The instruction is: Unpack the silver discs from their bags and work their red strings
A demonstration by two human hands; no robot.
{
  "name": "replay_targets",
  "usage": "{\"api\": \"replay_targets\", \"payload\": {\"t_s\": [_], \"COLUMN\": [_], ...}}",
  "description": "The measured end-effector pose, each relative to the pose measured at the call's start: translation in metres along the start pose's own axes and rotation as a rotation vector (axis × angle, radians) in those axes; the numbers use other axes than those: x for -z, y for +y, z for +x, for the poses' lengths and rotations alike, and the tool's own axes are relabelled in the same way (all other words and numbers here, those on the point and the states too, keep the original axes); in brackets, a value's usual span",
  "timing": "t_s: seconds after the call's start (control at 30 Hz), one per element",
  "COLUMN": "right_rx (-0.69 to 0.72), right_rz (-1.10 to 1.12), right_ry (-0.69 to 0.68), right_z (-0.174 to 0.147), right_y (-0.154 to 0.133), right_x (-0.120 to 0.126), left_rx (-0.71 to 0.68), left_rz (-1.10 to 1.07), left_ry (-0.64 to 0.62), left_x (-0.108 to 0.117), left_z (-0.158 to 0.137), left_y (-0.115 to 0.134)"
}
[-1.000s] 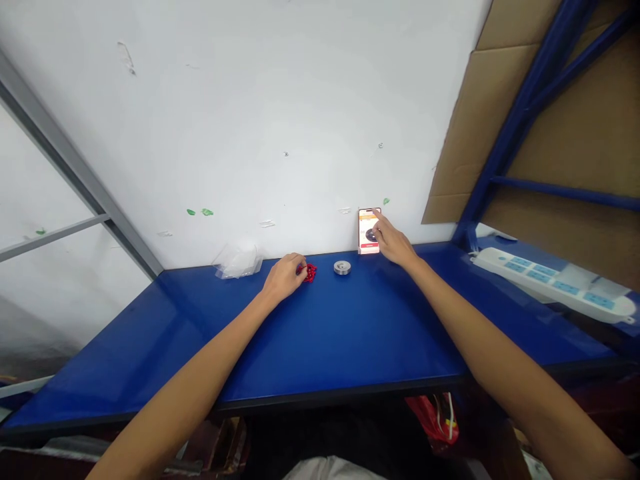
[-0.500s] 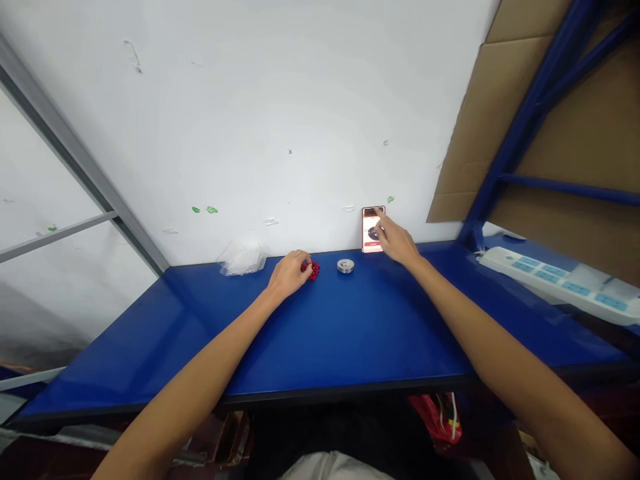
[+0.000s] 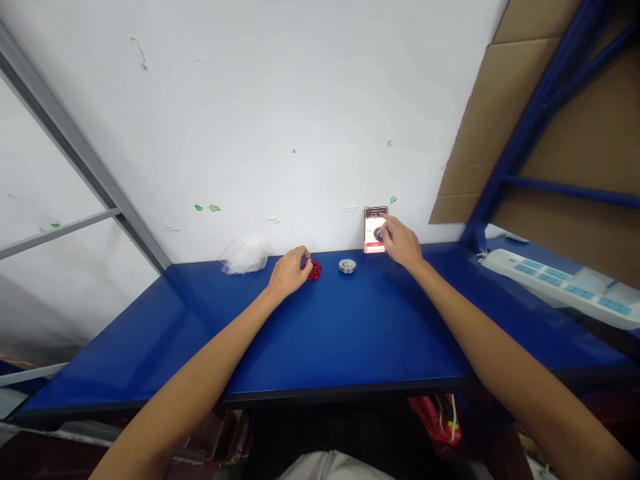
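Note:
My left hand [image 3: 291,272] rests at the back of the blue table, thumb and index finger pinched on a small red bunched item [image 3: 315,270], which looks like beads or cord; its exact kind is too small to tell. To the right of it lies a round silver metal disc [image 3: 347,266] with a raised rim, untouched. A smartphone [image 3: 371,235] leans upright against the wall, its lit screen showing a dark round picture and a red bar. My right hand [image 3: 403,243] is in front of the phone, index finger stretched to the screen's upper part, other fingers loosely bent, holding nothing.
Clear plastic bags [image 3: 245,257] lie against the white wall at the back left. A white power strip [image 3: 560,280] with blue sockets is at the right, near a blue metal frame [image 3: 515,147] and cardboard. Below the table edge hangs a red bag [image 3: 440,420].
My right index finger has moved slightly down and right on the phone screen, and dark bands now show at its top. My left hand stays by the red item. The view has shifted slightly.

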State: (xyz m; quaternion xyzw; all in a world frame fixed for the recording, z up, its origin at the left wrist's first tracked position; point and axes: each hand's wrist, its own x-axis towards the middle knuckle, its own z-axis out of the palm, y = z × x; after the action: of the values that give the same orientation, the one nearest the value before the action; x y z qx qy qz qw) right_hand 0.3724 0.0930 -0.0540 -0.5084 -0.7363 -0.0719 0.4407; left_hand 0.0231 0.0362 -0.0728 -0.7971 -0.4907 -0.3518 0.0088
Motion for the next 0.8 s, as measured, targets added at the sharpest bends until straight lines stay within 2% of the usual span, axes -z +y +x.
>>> {"api": "replay_targets", "payload": {"t_s": [0.23, 0.47, 0.8], "right_rx": [-0.019, 0.007, -0.010], "right_rz": [0.001, 0.021, 0.011], "right_ry": [-0.031, 0.071, 0.042], "right_z": [0.0010, 0.0000, -0.0022], "right_y": [0.0085, 0.0079, 0.0056], "right_x": [-0.0050, 0.0016, 0.0007], "left_rx": [0.011, -0.013, 0.019], "left_rz": [-0.019, -0.022, -0.107], "left_ry": [-0.019, -0.027, 0.005], "left_x": [0.0011, 0.0029, 0.0021], "left_z": [-0.0010, -0.0020, -0.0005], "left_y": [0.0021, 0.0028, 0.0029]}}
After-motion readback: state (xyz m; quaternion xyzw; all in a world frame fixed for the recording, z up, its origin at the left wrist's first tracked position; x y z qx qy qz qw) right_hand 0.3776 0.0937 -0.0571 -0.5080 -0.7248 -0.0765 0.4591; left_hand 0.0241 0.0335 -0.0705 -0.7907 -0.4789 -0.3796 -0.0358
